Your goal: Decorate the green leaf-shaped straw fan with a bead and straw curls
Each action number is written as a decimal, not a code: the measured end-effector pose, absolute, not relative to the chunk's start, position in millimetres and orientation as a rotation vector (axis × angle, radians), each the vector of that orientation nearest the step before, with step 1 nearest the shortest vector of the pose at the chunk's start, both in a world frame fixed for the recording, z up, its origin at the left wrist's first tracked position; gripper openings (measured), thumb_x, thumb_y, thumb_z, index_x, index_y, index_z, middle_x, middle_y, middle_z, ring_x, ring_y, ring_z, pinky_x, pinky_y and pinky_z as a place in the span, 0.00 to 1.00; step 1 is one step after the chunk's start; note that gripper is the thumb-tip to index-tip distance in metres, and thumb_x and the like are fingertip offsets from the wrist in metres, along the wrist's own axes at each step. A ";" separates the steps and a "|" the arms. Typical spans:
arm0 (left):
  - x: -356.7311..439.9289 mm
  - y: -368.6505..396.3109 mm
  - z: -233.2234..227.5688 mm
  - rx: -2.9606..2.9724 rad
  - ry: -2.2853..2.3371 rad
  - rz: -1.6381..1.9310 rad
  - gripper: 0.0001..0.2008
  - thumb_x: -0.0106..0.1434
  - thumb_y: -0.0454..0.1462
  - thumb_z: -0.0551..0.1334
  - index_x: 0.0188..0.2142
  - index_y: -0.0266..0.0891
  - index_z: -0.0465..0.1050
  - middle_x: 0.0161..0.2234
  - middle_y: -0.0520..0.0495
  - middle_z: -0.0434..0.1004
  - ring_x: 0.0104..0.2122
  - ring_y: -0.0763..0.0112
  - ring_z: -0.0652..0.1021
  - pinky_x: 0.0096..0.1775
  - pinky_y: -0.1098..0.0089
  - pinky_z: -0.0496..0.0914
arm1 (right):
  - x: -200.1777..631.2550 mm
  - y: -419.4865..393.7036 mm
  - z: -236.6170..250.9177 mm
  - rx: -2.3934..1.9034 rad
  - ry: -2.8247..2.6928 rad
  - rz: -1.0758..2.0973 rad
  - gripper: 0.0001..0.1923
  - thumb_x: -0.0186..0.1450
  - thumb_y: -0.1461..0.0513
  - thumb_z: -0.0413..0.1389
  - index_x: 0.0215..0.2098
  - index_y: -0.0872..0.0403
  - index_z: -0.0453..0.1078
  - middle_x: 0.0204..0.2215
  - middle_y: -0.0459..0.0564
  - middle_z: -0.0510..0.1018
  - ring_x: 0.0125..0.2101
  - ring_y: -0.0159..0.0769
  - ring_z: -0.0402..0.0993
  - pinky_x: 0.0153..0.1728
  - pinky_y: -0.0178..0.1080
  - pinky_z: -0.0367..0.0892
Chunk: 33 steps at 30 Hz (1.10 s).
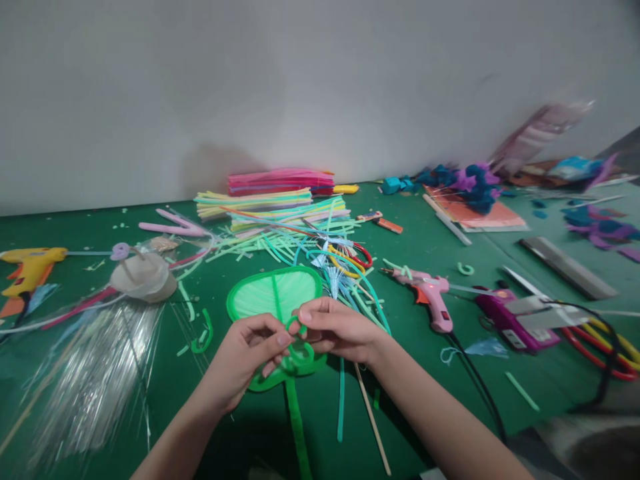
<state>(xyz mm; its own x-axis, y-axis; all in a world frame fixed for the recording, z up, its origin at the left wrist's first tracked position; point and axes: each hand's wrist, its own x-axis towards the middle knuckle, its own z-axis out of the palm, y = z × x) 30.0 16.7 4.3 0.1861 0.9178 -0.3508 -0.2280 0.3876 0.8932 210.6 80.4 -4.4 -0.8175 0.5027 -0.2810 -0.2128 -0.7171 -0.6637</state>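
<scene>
Both hands meet near the middle of the head view over a green leaf-shaped piece [253, 291], which has a darker rim, a centre rib and a long green stem. A short curled green pipe cleaner [303, 355] is pinched between the fingertips. My left hand [245, 357] grips it from the left with thumb and forefinger. From the right, my right hand [343, 328] holds its upper part the same way. The fingers cover part of the curl and the lower middle of the leaf. Whether the curl touches the leaf I cannot tell.
Bundles of coloured pipe cleaners [280, 181] lie by the wall. A pink glue gun [425, 290] and scissors [535, 287] are on the right. At left are a yellow glue gun [30, 267], a plastic cup [145, 277] and clear strips [95, 373].
</scene>
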 end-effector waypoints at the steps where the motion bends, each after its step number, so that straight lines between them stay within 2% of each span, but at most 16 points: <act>1: 30.0 17.0 4.4 0.803 1.083 0.952 0.15 0.53 0.45 0.72 0.25 0.35 0.73 0.19 0.53 0.70 0.16 0.84 0.63 0.18 0.80 0.55 | 210.6 80.5 -4.1 -0.635 -0.879 2.522 0.17 0.55 0.53 0.68 0.28 0.60 0.76 0.22 0.43 0.70 0.18 0.19 0.49 0.15 0.27 0.38; 4: 29.5 17.7 4.2 0.786 1.097 0.973 0.15 0.52 0.44 0.72 0.25 0.35 0.74 0.20 0.53 0.72 0.17 0.84 0.64 0.19 0.80 0.56 | 210.7 80.9 -2.6 -0.648 -0.850 2.539 0.18 0.57 0.51 0.67 0.28 0.60 0.76 0.23 0.44 0.71 0.18 0.19 0.51 0.14 0.26 0.38; 8: 29.9 17.0 2.8 0.789 1.085 0.976 0.14 0.52 0.43 0.73 0.25 0.35 0.75 0.19 0.53 0.73 0.17 0.84 0.65 0.18 0.81 0.58 | 210.8 81.2 -1.0 -0.672 -0.840 2.520 0.16 0.55 0.54 0.69 0.29 0.59 0.76 0.22 0.42 0.70 0.18 0.18 0.52 0.13 0.26 0.39; 12: 31.7 15.3 1.5 0.754 1.063 0.982 0.14 0.51 0.43 0.73 0.25 0.35 0.76 0.21 0.50 0.77 0.18 0.81 0.70 0.18 0.82 0.61 | 210.9 80.7 -1.5 -0.717 -0.816 2.486 0.14 0.52 0.57 0.71 0.28 0.58 0.76 0.25 0.44 0.74 0.18 0.19 0.57 0.14 0.26 0.41; 18: 34.7 16.3 2.7 0.712 1.071 1.044 0.13 0.51 0.42 0.74 0.26 0.35 0.77 0.20 0.50 0.77 0.20 0.79 0.74 0.20 0.81 0.64 | 209.6 80.5 -1.9 -0.687 -0.774 2.462 0.13 0.51 0.58 0.71 0.28 0.57 0.77 0.28 0.46 0.77 0.20 0.20 0.61 0.14 0.26 0.40; 23: 38.2 16.1 1.0 0.698 1.028 1.044 0.13 0.53 0.41 0.73 0.26 0.35 0.75 0.20 0.50 0.77 0.21 0.79 0.74 0.22 0.81 0.66 | 210.2 80.4 -1.2 -0.701 -0.800 2.454 0.13 0.52 0.57 0.71 0.28 0.57 0.77 0.26 0.46 0.76 0.20 0.20 0.62 0.14 0.26 0.39; 27: 38.7 14.0 -1.5 0.609 0.962 0.981 0.12 0.57 0.41 0.70 0.28 0.36 0.73 0.21 0.51 0.77 0.19 0.82 0.72 0.21 0.82 0.64 | 211.4 80.0 -0.6 -0.711 -0.842 2.431 0.14 0.53 0.56 0.70 0.30 0.57 0.77 0.25 0.45 0.75 0.20 0.20 0.60 0.14 0.25 0.40; 33: 37.3 11.8 -2.2 0.506 0.868 0.906 0.09 0.59 0.40 0.69 0.34 0.35 0.76 0.27 0.46 0.81 0.24 0.79 0.77 0.24 0.82 0.68 | 213.0 80.4 0.1 -0.659 -0.925 2.438 0.14 0.55 0.55 0.68 0.30 0.57 0.76 0.24 0.45 0.74 0.19 0.20 0.59 0.13 0.25 0.40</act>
<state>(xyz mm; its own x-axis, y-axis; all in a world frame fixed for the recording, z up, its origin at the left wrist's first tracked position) 37.3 11.8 -2.2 0.3259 0.8419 -0.4301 -0.4655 0.5389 0.7021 213.0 80.4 0.1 -0.7856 0.5561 -0.2712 -0.2360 -0.6746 -0.6995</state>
